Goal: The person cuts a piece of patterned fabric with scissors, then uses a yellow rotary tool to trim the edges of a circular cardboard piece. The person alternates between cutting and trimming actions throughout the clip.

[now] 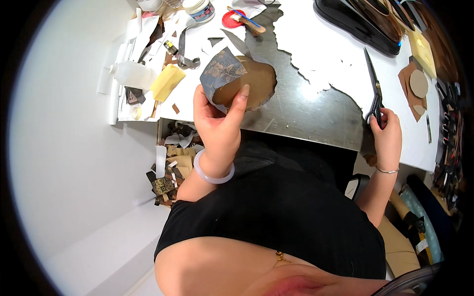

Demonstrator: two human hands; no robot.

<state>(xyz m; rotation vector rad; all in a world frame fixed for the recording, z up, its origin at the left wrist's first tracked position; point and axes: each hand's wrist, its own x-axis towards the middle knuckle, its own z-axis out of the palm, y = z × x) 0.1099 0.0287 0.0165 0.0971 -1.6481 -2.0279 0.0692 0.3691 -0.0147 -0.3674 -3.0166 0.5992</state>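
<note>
My left hand grips a rounded brown piece backed or edged with dark floral-patterned material, thumb across its face. It is held above the grey metal sheet on the worktable, left of the middle. At the right, my right hand has its fingers closed on the handles of black scissors, whose blades point away from me along the table. A strip of dark material lies just beyond the held piece.
Left: a squeeze bottle, yellow pad, tub, red lid, scraps below. Right: a black machine, brown cutouts with a beige disc, hanging tools, fabric rolls. A white wall bounds the left.
</note>
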